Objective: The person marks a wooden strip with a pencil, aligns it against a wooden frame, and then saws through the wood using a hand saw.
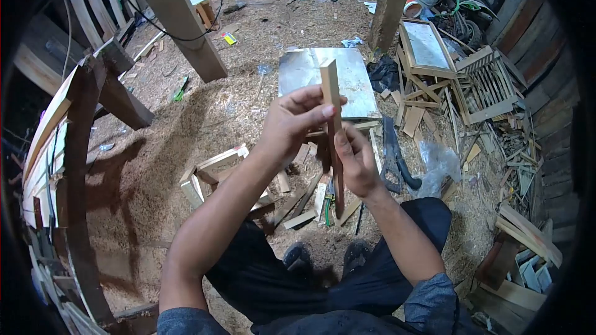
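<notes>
Littered floor [180,127] | one wooden strip [331,87] | left hand [297,115], right hand [358,161]: fingers closed on it

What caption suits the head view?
Left hand and right hand holding a long, squared, tan wooden strip above a brown, shaving-strewn floor.

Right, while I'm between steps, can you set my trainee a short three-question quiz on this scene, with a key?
1. Multiple choice: what do the left hand and right hand both hold?
a) a white plastic bucket
b) a slim pale wooden stick
c) a green cord
2. True or false: seen from the worker's side, the crumpled black plastic bag lies to the right of the square pale panel.
3. Fill in: the ____ hand is nearer the stick's end that shows highest in the picture.

Key: 1 b; 2 true; 3 left.
</notes>
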The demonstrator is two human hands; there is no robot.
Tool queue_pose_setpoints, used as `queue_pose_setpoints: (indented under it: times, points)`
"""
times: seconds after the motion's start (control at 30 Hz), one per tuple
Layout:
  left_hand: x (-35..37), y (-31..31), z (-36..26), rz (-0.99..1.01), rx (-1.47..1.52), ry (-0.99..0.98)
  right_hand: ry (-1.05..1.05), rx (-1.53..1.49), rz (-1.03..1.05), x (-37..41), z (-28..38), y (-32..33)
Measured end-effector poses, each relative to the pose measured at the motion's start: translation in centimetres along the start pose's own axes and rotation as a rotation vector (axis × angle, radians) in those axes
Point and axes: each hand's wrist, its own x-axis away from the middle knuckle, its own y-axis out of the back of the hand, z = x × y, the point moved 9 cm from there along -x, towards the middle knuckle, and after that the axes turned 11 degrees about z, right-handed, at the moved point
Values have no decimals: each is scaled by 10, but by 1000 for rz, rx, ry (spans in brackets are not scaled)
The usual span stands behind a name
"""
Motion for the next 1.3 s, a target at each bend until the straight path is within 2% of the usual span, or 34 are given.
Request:
queue_pose_setpoints:
  times: [0.07, 0.13, 0.27, 0.33, 0.4, 0.47, 0.53, 0.6, 0.67, 0.73, 0.8, 0.83, 0.87, 0.93, 1.0, 1.03, 1.1, 1.13, 1.2, 1.27, 1.3]
  points:
    - [0, 14, 0, -110, -61, 33, 355, 381, -269, -1, 26, 17]
    - [-1, 13, -6, -79, -84, 3, 267, 309, -90, -7, 15, 12]
    - [9, 21, -6, -137, -139, 133, 214, 364, -104, -14, 8, 13]
    - [14, 30, -13, -185, -207, 85, 162, 401, -92, -23, 4, 6]
    - [22, 40, -24, -189, -389, 96, 81, 379, -29, -38, -6, 0]
    - [36, 51, -48, -245, -737, 176, 63, 469, 43, -50, -8, -4]
    - [61, 53, -76, -207, -882, 187, -4, 694, 168, -59, -11, -17]
    - [96, 73, -96, -205, -1180, 272, 55, 719, 241, -62, -18, -32]
    - [140, 97, -112, -290, -1318, 412, 48, 914, 356, -58, -36, -47]
    - [197, 133, -122, -478, -1203, 375, 168, 1071, 514, -53, -66, -57]
    - [261, 160, -122, -736, -1177, 305, 50, 1083, 573, -45, -84, -68]
    - [294, 172, -108, -926, -1123, 348, 155, 1099, 551, -43, -96, -69]
    - [329, 181, -92, -1113, -1060, 390, 163, 1093, 558, -43, -99, -73]
    - [368, 196, -30, -1194, -758, 310, 43, 1056, 617, -43, -117, -80]
    - [377, 196, 17, -1178, -718, 157, -14, 1030, 606, -46, -127, -84]
    - [379, 201, 31, -1180, -711, 162, -5, 1039, 618, -47, -130, -87]
    - [362, 191, 49, -995, -752, 67, -21, 1015, 593, -48, -128, -90]
    - [357, 189, 55, -989, -733, 71, -39, 1023, 589, -48, -124, -92]
    - [354, 191, 57, -1094, -574, -46, 5, 981, 548, -54, -109, -90]
    - [352, 189, 58, -1107, -575, -30, 113, 1010, 469, -62, -102, -75]
    - [353, 188, 55, -1136, -545, -77, 86, 1010, 438, -64, -94, -68]
